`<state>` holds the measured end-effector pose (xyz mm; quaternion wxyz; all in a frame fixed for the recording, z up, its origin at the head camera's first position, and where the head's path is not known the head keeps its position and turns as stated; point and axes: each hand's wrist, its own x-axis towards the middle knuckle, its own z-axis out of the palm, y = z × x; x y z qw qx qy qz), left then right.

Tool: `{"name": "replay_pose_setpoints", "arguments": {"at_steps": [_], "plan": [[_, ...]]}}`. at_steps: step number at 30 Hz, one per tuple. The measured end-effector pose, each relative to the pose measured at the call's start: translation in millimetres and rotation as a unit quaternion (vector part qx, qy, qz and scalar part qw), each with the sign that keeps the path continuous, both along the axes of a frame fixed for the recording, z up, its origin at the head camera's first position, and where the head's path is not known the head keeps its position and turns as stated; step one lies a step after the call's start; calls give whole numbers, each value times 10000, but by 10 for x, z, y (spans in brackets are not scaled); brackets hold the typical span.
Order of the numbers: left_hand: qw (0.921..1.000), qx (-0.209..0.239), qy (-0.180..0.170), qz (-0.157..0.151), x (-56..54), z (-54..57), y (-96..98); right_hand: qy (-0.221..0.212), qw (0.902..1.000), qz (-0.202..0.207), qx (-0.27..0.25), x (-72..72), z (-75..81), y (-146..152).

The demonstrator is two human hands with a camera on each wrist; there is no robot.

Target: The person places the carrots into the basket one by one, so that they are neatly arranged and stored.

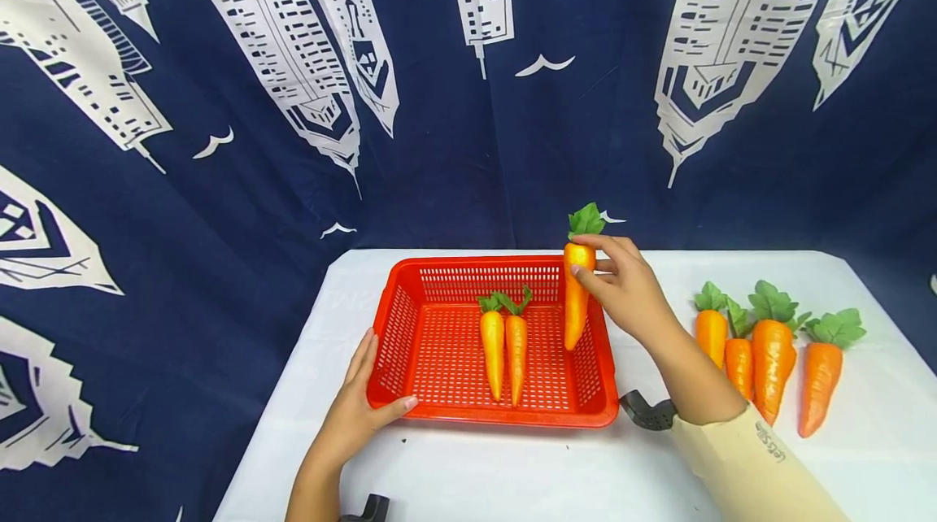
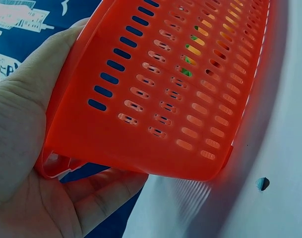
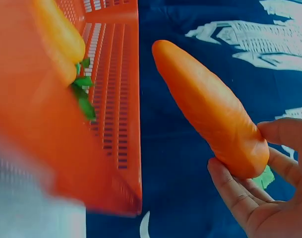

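In the head view, my right hand (image 1: 622, 282) pinches a carrot (image 1: 575, 306) near its leafy top and holds it, tip down, over the right end of a red plastic basket (image 1: 505, 418). The right wrist view shows the same carrot (image 3: 210, 109) between thumb and fingers, beside the basket wall (image 3: 126, 74). Two slimmer carrots (image 1: 493, 351) lie side by side on the basket floor. My left hand (image 1: 359, 408) holds the basket's near left corner, thumb over the front rim and fingers along the left side. Up close, that left hand (image 2: 22, 129) curls round the rim.
Several more carrots (image 1: 772, 367) with green leaves lie on the white table (image 1: 512, 473) to the right of the basket. A dark blue cloth (image 1: 454, 180) with white building prints hangs behind the table. A black wrist strap piece (image 1: 647, 411) shows at the right forearm.
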<state>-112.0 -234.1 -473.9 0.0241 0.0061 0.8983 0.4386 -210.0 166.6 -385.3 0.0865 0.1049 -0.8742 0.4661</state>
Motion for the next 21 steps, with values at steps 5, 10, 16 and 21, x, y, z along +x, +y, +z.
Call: {"name": "replay_pose_setpoints", "arguments": {"at_steps": [5,10,16,21], "plan": [[10000,51,13,0,5,-1,-7,-17,9998,153,-101,-52,15,-193],[10000,38,0,25,7,1,-12,-117,9992,336,-203,-114,8,-375],[10000,3,32,-1,8,1,-4,-374,9973,608,-145,-224,-48,-542],[10000,-34,34,16,8,-5,-5,-705,9937,869,1,-305,-113,-627]]}}
